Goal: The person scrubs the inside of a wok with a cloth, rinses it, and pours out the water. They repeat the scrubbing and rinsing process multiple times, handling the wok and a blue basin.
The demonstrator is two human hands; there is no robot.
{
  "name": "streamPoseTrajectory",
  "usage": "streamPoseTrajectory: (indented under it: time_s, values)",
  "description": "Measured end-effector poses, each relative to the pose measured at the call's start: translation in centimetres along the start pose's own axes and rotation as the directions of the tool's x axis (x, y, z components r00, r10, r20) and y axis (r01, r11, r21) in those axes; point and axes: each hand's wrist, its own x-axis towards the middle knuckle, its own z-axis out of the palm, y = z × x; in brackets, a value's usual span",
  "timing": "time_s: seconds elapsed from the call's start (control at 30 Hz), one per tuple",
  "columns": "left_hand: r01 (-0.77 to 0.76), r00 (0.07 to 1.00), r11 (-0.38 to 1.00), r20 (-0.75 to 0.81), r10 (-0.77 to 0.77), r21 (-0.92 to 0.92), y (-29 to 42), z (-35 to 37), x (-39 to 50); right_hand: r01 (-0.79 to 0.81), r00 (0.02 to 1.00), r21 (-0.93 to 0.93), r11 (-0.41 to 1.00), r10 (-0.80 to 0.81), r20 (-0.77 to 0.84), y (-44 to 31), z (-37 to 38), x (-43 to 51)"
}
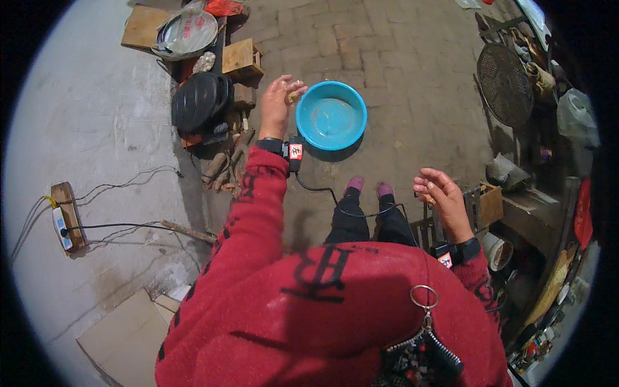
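Observation:
A round turquoise plastic basin (331, 116) stands on the brick floor in front of my feet, with small yellowish bits on its bottom. My left hand (282, 104) is raised beside the basin's left rim, its fingers curled around a small yellowish piece of something I cannot identify. Farther right and nearer my body, my right hand (441, 196) hangs with bent fingers and the thumb near the fingertips. Whether anything small sits between those fingers is unclear. Both wrists wear black straps with small devices, and a black cable runs from the left one.
At the left wall lie a black ribbed case (200, 102), a small wooden stool (242, 59) and pieces of firewood (217, 167). A power strip (62, 227) is on the wall. On the right are a round mesh sieve (505, 85), a plastic bag (577, 116) and wooden furniture.

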Motion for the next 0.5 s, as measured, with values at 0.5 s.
streamPoseTrajectory:
  time_s: [0.5]
  values:
    - [-0.063, 0.995, 0.988, -0.067, 0.073, 0.138, 3.9, 3.4, -0.7, -0.016, 1.0, 0.01, 1.0, 0.015, 0.01, 0.5, 0.1, 0.1]
